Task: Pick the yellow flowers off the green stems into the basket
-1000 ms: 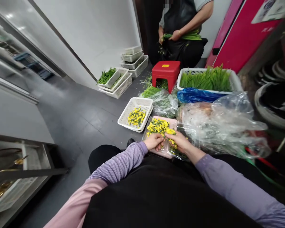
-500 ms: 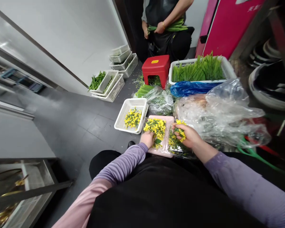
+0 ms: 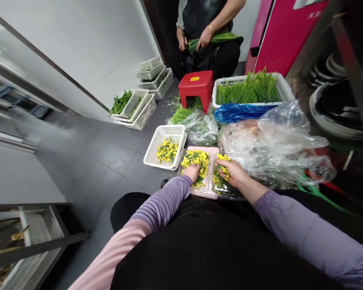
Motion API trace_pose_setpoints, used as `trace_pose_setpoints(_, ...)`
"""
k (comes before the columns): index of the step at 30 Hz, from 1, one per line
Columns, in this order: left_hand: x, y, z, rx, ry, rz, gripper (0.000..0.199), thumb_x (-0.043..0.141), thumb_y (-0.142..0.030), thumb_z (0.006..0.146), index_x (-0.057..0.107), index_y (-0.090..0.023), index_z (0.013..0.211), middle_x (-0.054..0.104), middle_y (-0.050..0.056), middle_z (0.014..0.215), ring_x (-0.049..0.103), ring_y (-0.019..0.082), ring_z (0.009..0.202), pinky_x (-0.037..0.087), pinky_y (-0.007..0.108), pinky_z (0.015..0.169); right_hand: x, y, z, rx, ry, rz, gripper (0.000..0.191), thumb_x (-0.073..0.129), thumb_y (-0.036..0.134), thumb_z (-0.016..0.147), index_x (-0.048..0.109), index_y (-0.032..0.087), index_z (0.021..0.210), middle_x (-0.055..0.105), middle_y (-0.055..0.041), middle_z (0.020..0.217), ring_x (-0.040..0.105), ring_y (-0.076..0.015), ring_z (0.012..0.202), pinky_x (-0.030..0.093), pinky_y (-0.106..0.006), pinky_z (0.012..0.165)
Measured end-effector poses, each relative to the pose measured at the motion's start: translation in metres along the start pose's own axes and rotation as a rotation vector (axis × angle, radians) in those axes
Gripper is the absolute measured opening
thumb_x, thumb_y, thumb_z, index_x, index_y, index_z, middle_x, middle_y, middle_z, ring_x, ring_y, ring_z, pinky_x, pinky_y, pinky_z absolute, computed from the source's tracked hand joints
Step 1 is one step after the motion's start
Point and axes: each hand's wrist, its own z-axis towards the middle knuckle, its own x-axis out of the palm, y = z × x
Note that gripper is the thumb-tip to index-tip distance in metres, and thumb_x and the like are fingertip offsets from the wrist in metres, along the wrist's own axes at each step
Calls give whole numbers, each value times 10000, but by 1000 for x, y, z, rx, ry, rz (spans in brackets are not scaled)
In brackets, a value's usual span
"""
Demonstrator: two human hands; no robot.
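A pink tray (image 3: 213, 150) lies in front of my lap, with yellow flowers (image 3: 196, 160) on its left part under or beside clear plastic. My left hand (image 3: 192, 172) is down among these flowers, fingers bent; what they grip, if anything, is hidden. Over the right part, my right hand (image 3: 232, 171) is closed around a bunch of yellow flowers (image 3: 223, 165). Darker greens with some yellow lie below that hand in a clear plastic container. Left of the tray, a white basket (image 3: 151, 152) holds more yellow flowers.
A red stool (image 3: 196, 82), a white basket of long greens (image 3: 286, 89), a blue bag (image 3: 242, 112) and clear plastic bags (image 3: 278, 145) lie beyond. Stacked baskets (image 3: 140, 117) stand at the left. Opposite, a person (image 3: 205, 24) holds long green stalks.
My left hand has shifted slightly right and up over the flowers. The view has moved a little. The person opposite has moved both hands along the green stalks.
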Motion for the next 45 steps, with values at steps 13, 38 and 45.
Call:
trace_pose_setpoints(13, 11, -27, -10, -48, 5, -168, 503, 496, -167, 727, 324, -158, 1200, 394, 134, 1104, 529, 202, 904, 426, 313, 780, -1, 0, 0, -45, 6, 7, 216, 676, 244, 560, 518, 147, 671, 537, 2, 602, 367, -38, 366, 187, -168, 293)
trace_pose_setpoints(38, -121, -26, -45, -72, 337, -839, 154, 593, -239, 649, 484, -138, 609, 438, -60, 367, 380, 56, 289, 302, 164, 319, 21, -11, 3, 30, 445, -440, 308, 728, 189, 509, 639, 134, 799, 655, -19, 731, 573, -129, 635, 437, -230, 573)
trace_pose_setpoints(45, -110, -23, -51, -127, 115, -1273, 279, 501, -395, 767, 498, -116, 760, 489, -42, 481, 373, 23, 308, 282, 138, 312, 21, -3, -4, 230, 539, -222, 226, 681, 266, 586, 572, 139, 737, 504, 38, 495, 328, -30, 324, 150, -164, 306)
